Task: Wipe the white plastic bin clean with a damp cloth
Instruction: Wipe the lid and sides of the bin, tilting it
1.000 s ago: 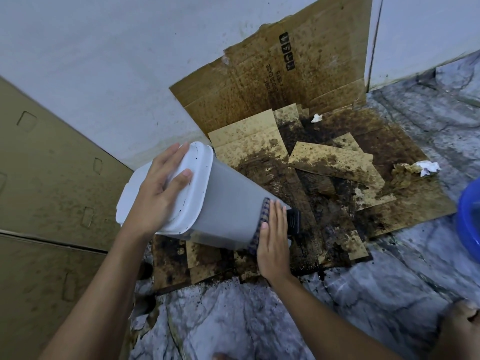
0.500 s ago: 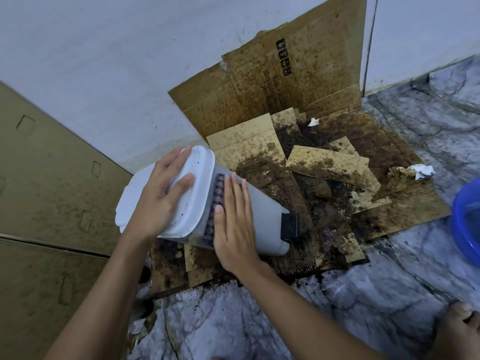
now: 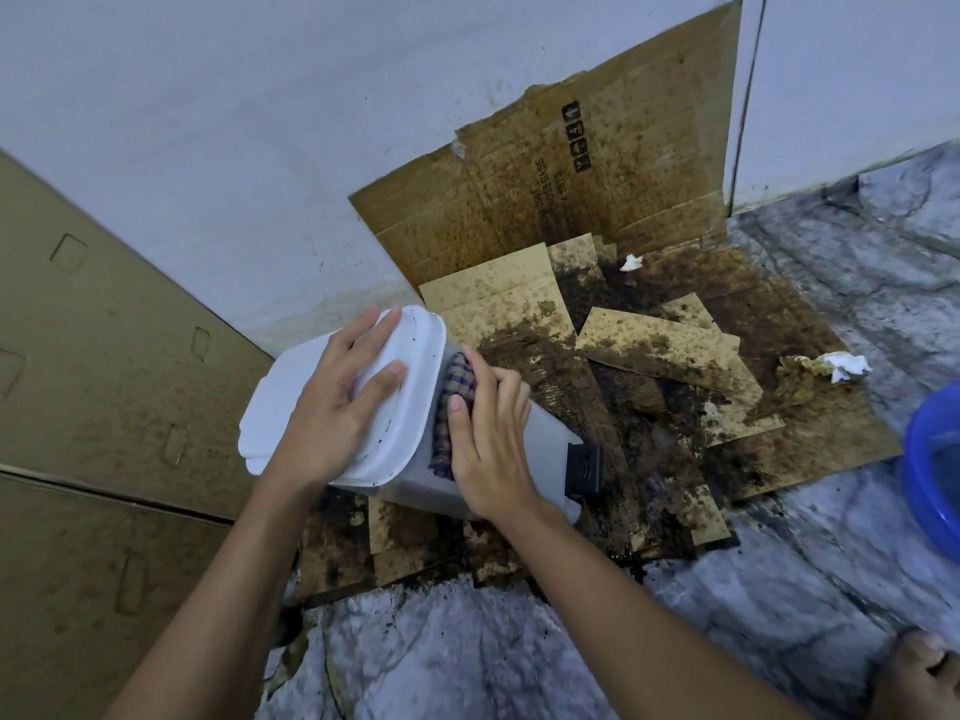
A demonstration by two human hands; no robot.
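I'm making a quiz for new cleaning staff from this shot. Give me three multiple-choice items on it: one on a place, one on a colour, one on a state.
1. Where is the checked cloth?
A. On a hook
B. Under the right hand, against the white bin's side just below its lid
C. On a shelf

2. What colour is the basin at the right edge?
A. Blue
B. Red
C. Green

3. How does the bin sit?
A. Upright
B. Upside down
C. Tipped over, slanting on the stained cardboard

Answers:
1 B: the cloth shows between the thumb and fingers, next to the lid's rim.
2 A: its rim and wall are plainly blue.
3 C: the left hand props up the lid end, and the base end with the black pedal points down to the cardboard.
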